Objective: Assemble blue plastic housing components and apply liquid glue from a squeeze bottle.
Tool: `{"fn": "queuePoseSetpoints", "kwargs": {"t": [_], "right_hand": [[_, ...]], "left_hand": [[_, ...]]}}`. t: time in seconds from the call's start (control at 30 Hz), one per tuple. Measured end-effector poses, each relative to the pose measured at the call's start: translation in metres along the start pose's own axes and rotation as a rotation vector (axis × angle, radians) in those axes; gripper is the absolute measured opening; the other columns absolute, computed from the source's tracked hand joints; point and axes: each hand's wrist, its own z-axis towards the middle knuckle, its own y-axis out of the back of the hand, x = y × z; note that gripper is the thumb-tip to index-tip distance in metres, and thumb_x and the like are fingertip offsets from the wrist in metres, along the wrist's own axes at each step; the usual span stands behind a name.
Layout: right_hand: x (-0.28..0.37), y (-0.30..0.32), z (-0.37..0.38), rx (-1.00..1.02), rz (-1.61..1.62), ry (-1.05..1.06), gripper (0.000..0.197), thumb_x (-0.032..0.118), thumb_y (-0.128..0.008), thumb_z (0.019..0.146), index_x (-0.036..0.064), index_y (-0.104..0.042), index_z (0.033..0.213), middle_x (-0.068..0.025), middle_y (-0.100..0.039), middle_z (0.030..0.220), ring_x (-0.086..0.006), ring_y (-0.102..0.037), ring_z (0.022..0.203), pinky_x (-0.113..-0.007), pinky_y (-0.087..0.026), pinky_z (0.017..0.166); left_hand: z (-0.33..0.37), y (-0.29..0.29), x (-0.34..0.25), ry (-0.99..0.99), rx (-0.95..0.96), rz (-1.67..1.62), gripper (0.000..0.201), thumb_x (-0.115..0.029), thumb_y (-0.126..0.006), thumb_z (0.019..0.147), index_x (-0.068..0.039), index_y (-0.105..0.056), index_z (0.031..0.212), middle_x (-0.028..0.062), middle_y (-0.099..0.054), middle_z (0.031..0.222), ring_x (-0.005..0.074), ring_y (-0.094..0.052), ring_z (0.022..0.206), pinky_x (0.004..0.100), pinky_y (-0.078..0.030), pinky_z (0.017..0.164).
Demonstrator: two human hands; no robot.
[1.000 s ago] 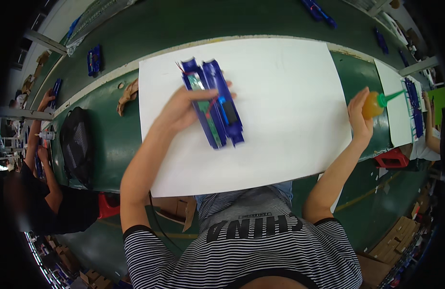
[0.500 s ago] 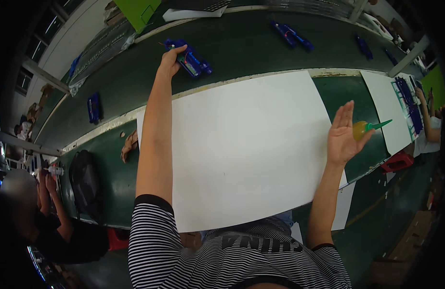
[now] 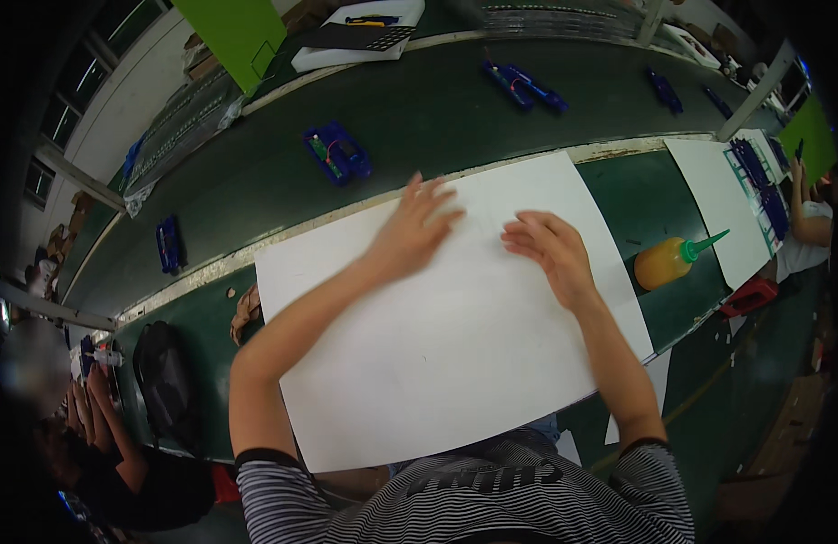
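My left hand, a little smeared by motion, is over the far part of a large white sheet, fingers spread and holding nothing. To its right, my right hand is also over the sheet, fingers loosely bent and nothing in it. Just beyond my left hand, on the dark green belt, lies a blue plastic housing in two halves, with a green circuit board and thin wires showing. A squeeze bottle of amber liquid with a green pointed nozzle stands right of the sheet.
More blue housings lie along the belt, one at the left and a pair farther right. A black bag and crumpled brown paper lie left of the sheet. Co-workers sit at both sides.
My left hand has let go of the blue housing on the belt and drawn back over the sheet. My right hand has moved left from beside the bottle. The view has shifted slightly.
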Motion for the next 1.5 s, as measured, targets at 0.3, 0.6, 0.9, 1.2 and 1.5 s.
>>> {"fn": "queuePoseSetpoints", "kwargs": {"t": [0.3, 0.6, 0.9, 1.2, 1.5], "right_hand": [[0.019, 0.092, 0.272, -0.660, -1.374, 0.272, 0.060, 0.036, -0.070, 0.072, -0.0045, -0.051, 0.112, -0.0233, -0.054, 0.114, -0.0366, -0.054, 0.104, -0.040, -0.044, 0.088], [-0.008, 0.048, 0.278, -0.187, -0.707, -0.114, 0.051, 0.014, -0.075, 0.060, -0.0112, -0.054, 0.099, -0.0181, -0.061, 0.092, -0.0239, -0.064, 0.078, -0.030, -0.055, 0.055], [0.004, -0.043, -0.001, 0.330, -0.334, -0.108, 0.063, 0.008, -0.072, 0.069, -0.0053, -0.043, 0.124, -0.0131, -0.058, 0.101, -0.0147, -0.060, 0.078, -0.024, -0.051, 0.059], [-0.019, -0.042, -0.138, 0.019, -1.042, 0.272, 0.067, 0.017, -0.075, 0.069, -0.0037, -0.043, 0.125, -0.0186, -0.048, 0.110, -0.0286, -0.050, 0.102, -0.034, -0.040, 0.091], [-0.039, -0.087, -0.078, -0.009, -1.092, 0.769, 0.008, 0.013, -0.065, 0.071, 0.0073, -0.066, 0.075, -0.0024, -0.056, 0.083, -0.0175, -0.052, 0.081, -0.029, -0.044, 0.067]], "left_hand": [[-0.016, -0.017, -0.005, 0.306, -0.260, -0.038, 0.036, -0.012, -0.065, 0.076, -0.003, -0.055, 0.110, 0.0170, -0.050, 0.119, 0.0333, -0.041, 0.120, 0.0501, -0.023, 0.106], [-0.007, -0.014, -0.016, 0.339, -0.230, -0.057, 0.036, -0.011, -0.064, 0.077, -0.001, -0.054, 0.110, 0.0154, -0.051, 0.116, 0.0317, -0.043, 0.117, 0.0455, -0.025, 0.106], [-0.030, -0.004, -0.056, 0.772, -0.669, -1.454, 0.047, -0.022, -0.050, 0.091, 0.000, -0.036, 0.130, 0.0108, -0.051, 0.121, 0.0194, -0.050, 0.111, 0.0325, -0.035, 0.098], [-0.067, 0.018, -0.150, 1.117, -0.448, -1.678, 0.034, -0.011, -0.045, 0.093, -0.003, -0.038, 0.125, 0.0128, -0.056, 0.114, 0.0226, -0.059, 0.100, 0.0393, -0.050, 0.086], [-0.081, 0.015, -0.168, 1.033, -0.559, -1.672, 0.037, -0.018, -0.041, 0.095, -0.006, -0.033, 0.130, 0.0093, -0.053, 0.114, 0.0153, -0.058, 0.093, 0.0321, -0.051, 0.082]]}}
